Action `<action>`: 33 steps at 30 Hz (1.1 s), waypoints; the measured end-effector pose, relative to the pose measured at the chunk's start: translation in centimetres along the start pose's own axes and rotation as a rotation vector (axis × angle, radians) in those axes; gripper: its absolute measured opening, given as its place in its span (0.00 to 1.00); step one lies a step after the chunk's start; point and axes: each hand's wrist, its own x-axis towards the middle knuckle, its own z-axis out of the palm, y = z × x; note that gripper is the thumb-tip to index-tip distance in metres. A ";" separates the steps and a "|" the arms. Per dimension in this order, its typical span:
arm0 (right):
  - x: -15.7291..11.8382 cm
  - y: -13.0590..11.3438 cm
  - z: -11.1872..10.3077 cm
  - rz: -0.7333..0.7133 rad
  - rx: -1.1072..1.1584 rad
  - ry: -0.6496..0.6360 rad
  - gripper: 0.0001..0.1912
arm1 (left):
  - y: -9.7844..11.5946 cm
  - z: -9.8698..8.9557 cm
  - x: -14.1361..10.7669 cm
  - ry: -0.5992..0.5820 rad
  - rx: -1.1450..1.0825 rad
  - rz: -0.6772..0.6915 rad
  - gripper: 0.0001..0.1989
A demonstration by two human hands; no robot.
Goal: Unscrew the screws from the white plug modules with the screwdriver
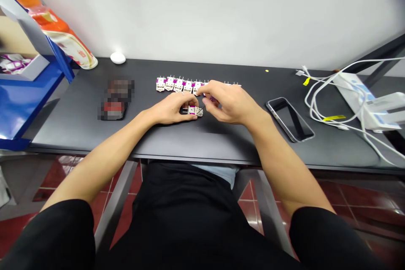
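My left hand (pixel 173 108) pinches a small white-and-purple part with thin metal pins (pixel 192 111) down on the desk, its pins pointing left. It looks like a small electrical component; its exact kind does not show. My right hand (pixel 228 102) is closed around a thin dark-shafted tool (pixel 200 111), whose tip meets the right side of that part. The tool's handle is hidden in the fingers. Just behind both hands runs a row of similar white-and-purple parts (pixel 179 85), pins facing the wall, partly covered by my right hand.
On the dark desk (pixel 72 122) lie a phone (pixel 290 119) and coiled white cables (pixel 316 101) at right, and a blurred dark object (pixel 117 99) at left. A white rounded object (pixel 118 58) and an orange-capped bottle (pixel 60 31) stand at back left. A blue shelf (pixel 25 105) adjoins.
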 end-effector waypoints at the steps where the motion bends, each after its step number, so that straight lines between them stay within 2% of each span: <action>1: 0.0 0.0 0.0 -0.003 -0.003 0.003 0.15 | 0.0 0.0 0.0 0.000 -0.001 0.003 0.15; 12: 0.1 0.3 -0.2 -0.021 0.043 0.005 0.16 | 0.1 0.0 0.0 -0.011 0.008 -0.009 0.15; 20: 0.2 0.1 -0.4 0.013 0.084 -0.019 0.16 | 0.1 -0.1 0.0 -0.016 0.001 -0.011 0.16; 27: 0.1 0.5 -0.3 0.069 0.020 -0.041 0.14 | 0.0 0.0 0.0 -0.021 -0.007 -0.013 0.16; 33: 0.2 0.0 -0.3 0.009 0.048 0.011 0.16 | 0.2 -0.2 0.0 -0.031 -0.014 -0.014 0.17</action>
